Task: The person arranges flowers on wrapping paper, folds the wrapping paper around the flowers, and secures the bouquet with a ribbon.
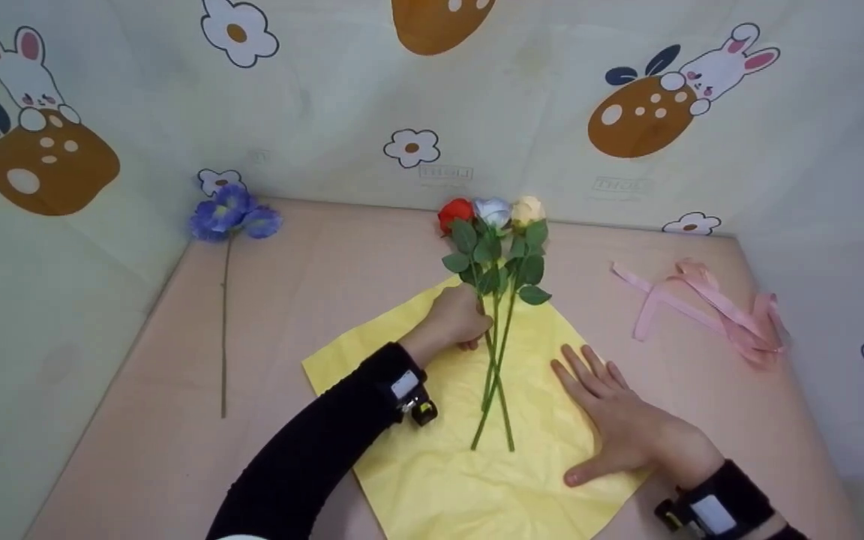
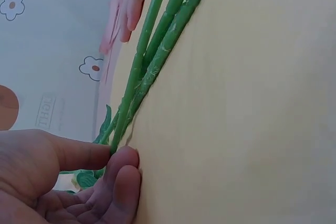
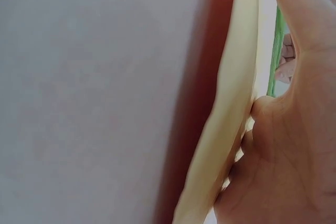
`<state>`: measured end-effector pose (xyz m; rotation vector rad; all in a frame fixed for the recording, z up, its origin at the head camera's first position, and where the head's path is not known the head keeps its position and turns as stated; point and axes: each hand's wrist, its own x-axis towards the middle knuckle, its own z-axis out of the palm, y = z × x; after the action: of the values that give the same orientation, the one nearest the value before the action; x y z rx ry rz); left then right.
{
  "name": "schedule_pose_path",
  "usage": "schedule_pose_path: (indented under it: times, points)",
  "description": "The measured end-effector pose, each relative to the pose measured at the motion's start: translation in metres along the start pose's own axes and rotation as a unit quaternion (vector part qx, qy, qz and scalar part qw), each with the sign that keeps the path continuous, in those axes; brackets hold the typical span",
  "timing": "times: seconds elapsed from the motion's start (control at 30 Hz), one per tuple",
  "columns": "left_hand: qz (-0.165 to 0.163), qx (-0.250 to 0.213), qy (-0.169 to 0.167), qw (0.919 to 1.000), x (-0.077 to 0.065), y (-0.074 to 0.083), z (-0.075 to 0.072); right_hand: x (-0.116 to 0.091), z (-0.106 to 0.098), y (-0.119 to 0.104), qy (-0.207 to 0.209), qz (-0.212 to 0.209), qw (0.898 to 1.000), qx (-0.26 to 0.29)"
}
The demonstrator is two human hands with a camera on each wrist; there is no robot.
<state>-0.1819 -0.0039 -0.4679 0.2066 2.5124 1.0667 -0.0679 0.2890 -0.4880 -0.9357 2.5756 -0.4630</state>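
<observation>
The left hand [image 1: 453,321] pinches between thumb and fingertips at the slim green stems [image 1: 497,367] of three artificial roses, just below their leaves; the left wrist view shows the thumb meeting one stem, but whether the others are also gripped I cannot tell. The red rose head [image 1: 455,215], the pale blue rose head [image 1: 493,212] and the cream-yellow rose head [image 1: 529,211] sit side by side at the far end, above dark green leaves [image 1: 532,268]. Below the left hand the stems cross and fan apart, their cut ends over the middle of a thin, creased yellow sheet [image 1: 432,487], while the heads extend past its far corner. The right hand [image 1: 616,420] lies with fingers straight and thumb spread wide on the sheet's right edge, beside the stems and apart from them. The sheet rests on a pale pink counter [image 1: 154,420]. Well to the left lies a blue-violet artificial flower [image 1: 226,210] on one long thin stem; to the right, beyond the right hand, is a loosely looped pink ribbon [image 1: 709,304]. Behind stands a pale cloth backdrop [image 1: 319,97] printed with rabbits, brown fruit and white flowers.
</observation>
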Motion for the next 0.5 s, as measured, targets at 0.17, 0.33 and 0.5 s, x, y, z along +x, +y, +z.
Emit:
schedule_pose_path:
  times: [0.17, 0.33, 0.5]
  points:
    - [0.005, 0.017, 0.003, 0.9998, -0.0003, 0.0012, 0.0014, 0.0002, -0.0006, -0.0009, -0.006, 0.004, 1.0, -0.001]
    - [0.004, 0.012, -0.001, 0.9999, 0.0005, 0.0006, 0.0022, -0.0001, -0.001, -0.0017, -0.009, 0.009, 1.0, 0.001]
    - [-0.001, 0.007, 0.001, 1.0, 0.0011, 0.0006, 0.0036, -0.0009, -0.0014, -0.0018, -0.009, 0.011, 1.0, 0.0]
